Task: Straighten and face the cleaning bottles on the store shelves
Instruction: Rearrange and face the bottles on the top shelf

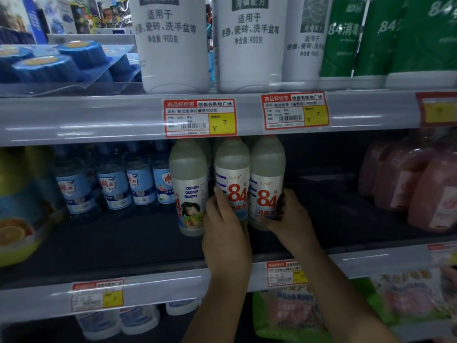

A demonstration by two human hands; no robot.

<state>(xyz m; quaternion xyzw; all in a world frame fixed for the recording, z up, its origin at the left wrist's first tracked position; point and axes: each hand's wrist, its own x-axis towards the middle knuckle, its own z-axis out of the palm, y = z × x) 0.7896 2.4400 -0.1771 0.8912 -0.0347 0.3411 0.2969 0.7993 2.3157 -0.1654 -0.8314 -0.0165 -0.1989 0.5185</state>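
Observation:
Three pale "84" disinfectant bottles stand side by side on the middle shelf (148, 246). My left hand (223, 233) is wrapped around the lower part of the middle bottle (232, 174), whose red "84" faces forward. The right bottle (267, 174) also shows its "84" to the front, and my right hand (286, 216) grips its lower right side. The left bottle (189, 179) stands free and is turned, showing a picture and only part of the "84". More bottles of this kind are dimly visible behind the three.
Blue-labelled bottles (111, 184) stand deeper in on the left, pink bottles (415, 189) on the right. The upper shelf holds large white bottles (173, 45), green bottles (346, 40) and blue tablet packs (49, 63). Dark bare shelf lies between the right "84" bottle and the pink bottles.

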